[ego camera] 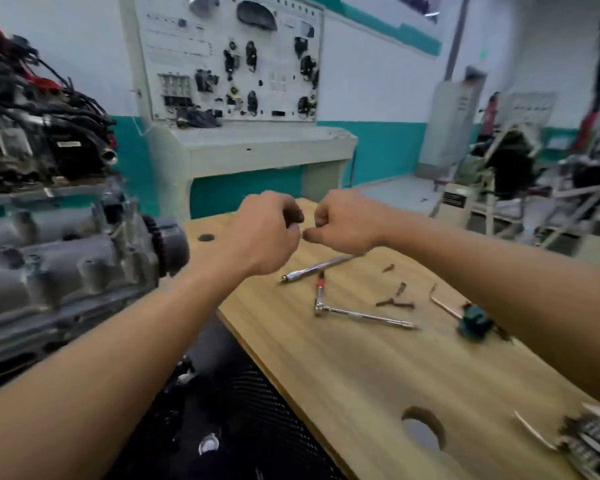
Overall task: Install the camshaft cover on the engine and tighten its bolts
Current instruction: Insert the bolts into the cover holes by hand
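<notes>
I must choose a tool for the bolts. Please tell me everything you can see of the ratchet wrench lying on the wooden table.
The ratchet wrench is slim, shiny metal, chrome by its look. It lies flat on the wooden table, round head to the left, thin handle running right and slightly toward the camera. At the head a short bar with a red band meets it and points away. Nothing else touches it. Blur hides finer detail.

Your left hand (260, 233) and right hand (343, 225) meet with fingers curled; anything between their tips is too small to tell. At nine o'clock the grey metal engine (66, 271) is blurred and cut by the edge. At five o'clock a toothed metal part (589, 441) runs out of frame.
</notes>
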### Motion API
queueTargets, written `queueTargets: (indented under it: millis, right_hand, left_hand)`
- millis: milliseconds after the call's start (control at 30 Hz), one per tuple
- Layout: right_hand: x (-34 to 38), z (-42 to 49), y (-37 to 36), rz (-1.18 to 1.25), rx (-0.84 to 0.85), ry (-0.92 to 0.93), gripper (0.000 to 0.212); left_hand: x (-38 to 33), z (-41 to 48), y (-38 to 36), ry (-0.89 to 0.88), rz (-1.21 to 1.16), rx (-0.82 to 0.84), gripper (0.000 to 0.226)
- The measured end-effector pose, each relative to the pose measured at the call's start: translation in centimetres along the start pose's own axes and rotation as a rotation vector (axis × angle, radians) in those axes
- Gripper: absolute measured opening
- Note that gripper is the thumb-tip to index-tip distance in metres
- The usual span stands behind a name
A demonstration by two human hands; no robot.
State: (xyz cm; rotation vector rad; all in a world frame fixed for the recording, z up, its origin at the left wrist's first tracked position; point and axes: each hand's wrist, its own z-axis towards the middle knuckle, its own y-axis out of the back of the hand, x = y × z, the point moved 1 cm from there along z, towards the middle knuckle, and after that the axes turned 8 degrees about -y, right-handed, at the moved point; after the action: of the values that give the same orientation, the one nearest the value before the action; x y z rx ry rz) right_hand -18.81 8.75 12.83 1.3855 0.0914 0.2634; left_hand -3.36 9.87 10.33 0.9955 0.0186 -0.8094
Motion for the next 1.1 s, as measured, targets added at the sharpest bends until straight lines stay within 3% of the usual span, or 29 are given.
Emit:
queueTargets:
  millis: [133,300,433,567,667,800,933,1100]
  right_hand:
    - [-8.6,-2.9,-3.8,-0.083,0.192,-0.228,0.026]
    - [-16.7,-3.6,-8.2,-0.103,0.253,-0.414,0.033]
    - [-19.2,-2.6,-11.1,-0.101,0.369,-0.414,0.035]
    - [-19.9,-1.6,-12.6,-0.122,0.427,-0.339,0.02]
    - [-20.5,-1.0,-12.0,-0.197,0.424,-0.297,0.019]
    - [-21.7,0.3,-10.9,-0.197,0.229,-0.209,0.021]
    - [-22.4,1.4,-12.0,-0.159,0.297,-0.153,0.021]
    - [-23.4,1.0,-13.1,-0.09,0.301,-0.127,0.018]
  left_hand:
    - [1.1,-0.3,-9.0,0.068,0.0,0.242,0.013]
    - [2.3,-0.8,-15.7,0.083,0.019,0.36,0.022]
    - [-0.1,1.8,-19.8,-0.024,0.022,0.373,0.023]
    - [-2.3,5.2,-23.8,-0.13,0.065,0.587,0.04]
    - [-2.6,7.0,-25.9,-0.196,0.08,0.666,0.036]
    - [-1.7,9.5,-27.7,-0.212,0.061,0.566,0.019]
    - [-1.1,12.3,-29.3,-0.185,-0.079,0.235,0.012]
    - [-0.3,14.4,-32.5,-0.133,-0.1,0.168,0.022]
